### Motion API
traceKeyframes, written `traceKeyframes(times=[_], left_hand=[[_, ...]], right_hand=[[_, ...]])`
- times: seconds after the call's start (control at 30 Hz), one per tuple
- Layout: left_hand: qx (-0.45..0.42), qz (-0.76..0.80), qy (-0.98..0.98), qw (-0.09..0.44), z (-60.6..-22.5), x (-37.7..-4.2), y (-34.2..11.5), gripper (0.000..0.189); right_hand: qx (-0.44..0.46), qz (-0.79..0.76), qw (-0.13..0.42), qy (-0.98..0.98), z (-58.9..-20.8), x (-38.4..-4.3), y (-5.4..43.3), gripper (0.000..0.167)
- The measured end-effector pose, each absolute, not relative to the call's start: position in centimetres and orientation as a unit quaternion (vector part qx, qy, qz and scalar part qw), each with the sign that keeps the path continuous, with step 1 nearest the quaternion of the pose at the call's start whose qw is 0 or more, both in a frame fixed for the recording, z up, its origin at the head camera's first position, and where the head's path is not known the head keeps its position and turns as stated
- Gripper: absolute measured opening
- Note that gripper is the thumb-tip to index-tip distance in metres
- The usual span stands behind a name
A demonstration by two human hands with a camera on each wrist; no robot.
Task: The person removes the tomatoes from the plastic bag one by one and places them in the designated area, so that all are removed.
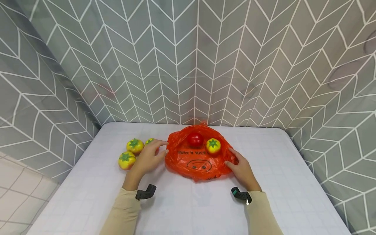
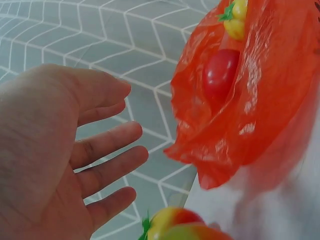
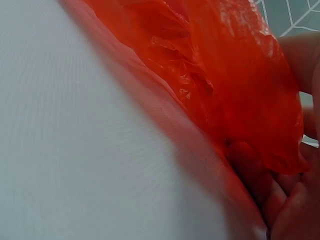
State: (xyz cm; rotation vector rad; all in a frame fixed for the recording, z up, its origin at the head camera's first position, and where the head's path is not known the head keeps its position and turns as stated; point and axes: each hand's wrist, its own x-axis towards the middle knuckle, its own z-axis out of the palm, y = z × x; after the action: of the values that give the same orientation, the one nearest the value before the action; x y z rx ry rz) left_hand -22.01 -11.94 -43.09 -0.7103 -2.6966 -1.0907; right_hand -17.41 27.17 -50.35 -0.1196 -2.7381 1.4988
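An orange-red plastic bag [image 1: 188, 163] lies spread open on the table, with dark lettering and a printed face. Inside it sit a glossy red round fruit [image 1: 195, 139] and a yellow fruit with a green leafy top [image 1: 213, 146]. My right hand [image 1: 243, 169] holds the bag's right edge, its fingers partly behind the plastic in the right wrist view. My left hand [image 1: 149, 159], fingers spread and holding nothing, hovers beside the bag's left edge. In the left wrist view a gap shows between those fingertips and the bag [image 2: 270, 100].
Left of the left hand are yellow-and-red fruits with green tops, one at the front [image 1: 127, 160] and one behind [image 1: 135, 146]. Another fruit [image 1: 149, 141] is partly hidden by that hand. A patterned grey curtain [image 1: 188, 65] stands behind the white table [image 1: 191, 209].
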Motion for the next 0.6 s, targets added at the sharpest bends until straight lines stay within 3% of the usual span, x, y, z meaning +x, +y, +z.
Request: traceKeyframes(times=[0.6], left_hand=[[-0.279,-0.353,-0.892,-0.024,-41.5,-26.3,-7.0,0.034]], right_hand=[[-0.037,0.47,0.013,-0.882,-50.1,-17.4,27.0,0.064]])
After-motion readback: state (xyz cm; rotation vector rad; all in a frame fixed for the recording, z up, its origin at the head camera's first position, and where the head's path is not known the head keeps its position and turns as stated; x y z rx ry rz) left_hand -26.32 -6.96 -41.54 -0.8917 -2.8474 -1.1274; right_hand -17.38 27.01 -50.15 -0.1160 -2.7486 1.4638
